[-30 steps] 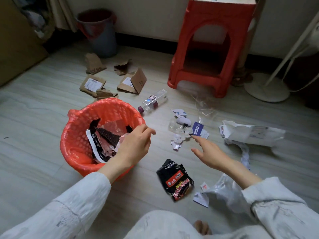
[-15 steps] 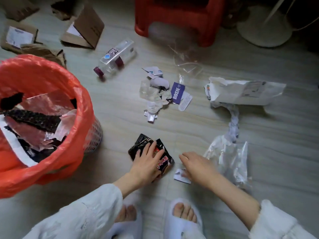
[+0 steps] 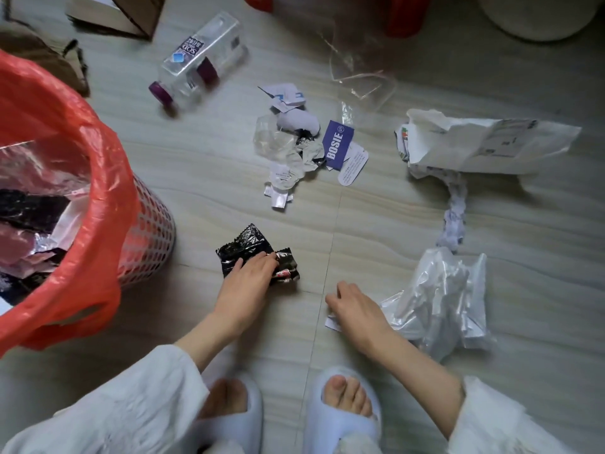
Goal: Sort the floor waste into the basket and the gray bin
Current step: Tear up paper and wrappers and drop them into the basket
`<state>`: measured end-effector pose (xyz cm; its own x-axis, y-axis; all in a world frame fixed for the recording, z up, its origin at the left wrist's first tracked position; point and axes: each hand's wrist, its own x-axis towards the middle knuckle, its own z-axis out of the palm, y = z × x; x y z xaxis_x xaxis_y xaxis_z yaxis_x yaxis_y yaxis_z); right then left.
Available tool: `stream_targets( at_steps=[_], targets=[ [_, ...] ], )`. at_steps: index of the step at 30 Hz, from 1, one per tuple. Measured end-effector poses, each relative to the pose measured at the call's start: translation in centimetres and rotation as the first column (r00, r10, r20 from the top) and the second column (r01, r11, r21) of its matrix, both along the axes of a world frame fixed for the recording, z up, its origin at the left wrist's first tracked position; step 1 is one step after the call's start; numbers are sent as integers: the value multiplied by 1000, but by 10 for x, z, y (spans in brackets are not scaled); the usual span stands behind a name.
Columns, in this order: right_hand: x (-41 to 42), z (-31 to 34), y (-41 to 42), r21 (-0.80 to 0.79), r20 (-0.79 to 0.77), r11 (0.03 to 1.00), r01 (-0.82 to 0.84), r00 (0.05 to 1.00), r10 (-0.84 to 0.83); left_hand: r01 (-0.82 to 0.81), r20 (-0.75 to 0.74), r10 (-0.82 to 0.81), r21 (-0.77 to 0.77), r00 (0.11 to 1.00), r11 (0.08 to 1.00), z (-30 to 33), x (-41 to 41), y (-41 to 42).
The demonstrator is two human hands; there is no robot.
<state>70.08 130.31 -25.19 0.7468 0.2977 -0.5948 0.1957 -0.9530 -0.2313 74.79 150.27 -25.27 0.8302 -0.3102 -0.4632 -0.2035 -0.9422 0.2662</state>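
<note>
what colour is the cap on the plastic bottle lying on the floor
Purple. The cap sits at the near end of the clear bottle, seen in the head view, the only one.

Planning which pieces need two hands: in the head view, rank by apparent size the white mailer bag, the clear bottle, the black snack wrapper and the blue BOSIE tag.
1. white mailer bag
2. clear bottle
3. black snack wrapper, partly hidden under the left hand, so its place against the bottle is unsure
4. blue BOSIE tag

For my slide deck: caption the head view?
Left hand grips black wrapper, right hand pinches paper scrap, beside red-lined basket.
</note>
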Motion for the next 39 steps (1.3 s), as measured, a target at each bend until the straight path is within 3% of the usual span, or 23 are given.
stream_targets(
  at_steps=[4,7,10,13,15,21,27,31,36,39],
  targets=[
    [4,0,-1,17,-27,1000,8,1000,-7,-116,82,130,-153,988,981,11,5,5],
    [14,6,-4,116,31,956,271,961,-276,-138,106,162,-205,981,969,22,9,5],
    [30,24,-1,301,-8,759,578,797,-604,-188,152,233,-265,960,946,41,17,6],
    [47,53,8,436,-82,547,714,637,-766,-246,207,317,-307,926,919,69,26,7],
    [58,74,15,506,-114,456,732,581,-806,-271,247,370,-356,896,894,93,31,8],
    [91,148,47,672,-151,336,659,567,-810,-209,350,508,-624,787,753,179,34,28],
    [112,220,99,759,-135,365,539,679,-721,-166,499,659,-713,563,681,242,35,81],
    [118,246,142,741,-8,532,410,797,-604,-313,450,793,-747,410,586,256,35,125],
    [125,257,192,694,81,654,301,870,-487,-489,365,880,-733,304,473,256,28,163],
    [133,250,214,648,62,707,283,906,-420,-551,304,901,-715,309,430,242,25,177]
  ],
)
